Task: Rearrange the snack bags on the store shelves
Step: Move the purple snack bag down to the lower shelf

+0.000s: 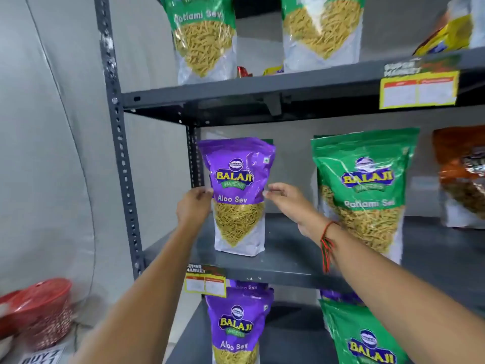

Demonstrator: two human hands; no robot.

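The fingers (pixel 204 191) of the left hand (pixel 193 206) touch the left edge of the purple Aloo Sev bag (pixel 237 195), about at its middle height, and they are curled loosely on that edge. The fingers of the right hand (pixel 287 200) are half open and their tips meet the right edge of the same bag. So both hands pinch the bag lightly from the two sides; it is a light touch more than a firm grip, as I judge it.

The bag stands upright on the middle shelf (pixel 288 261), near the shelf's left end and back from its front edge, close to the grey upright post (pixel 123 164). I think the step in hand is to set this bag straight in its place, or to release it. The next move calls for a check that the bag stands alone, with the label to the front, before the fingers open fully.

The bag is a pouch with a clear window, and thin yellow sev strands fill the lower part. A green Ratlami Sev bag (pixel 363 190) stands well to the right on the same shelf, also with yellow strands inside. Another purple pouch (pixel 237 327) stands on the shelf below.
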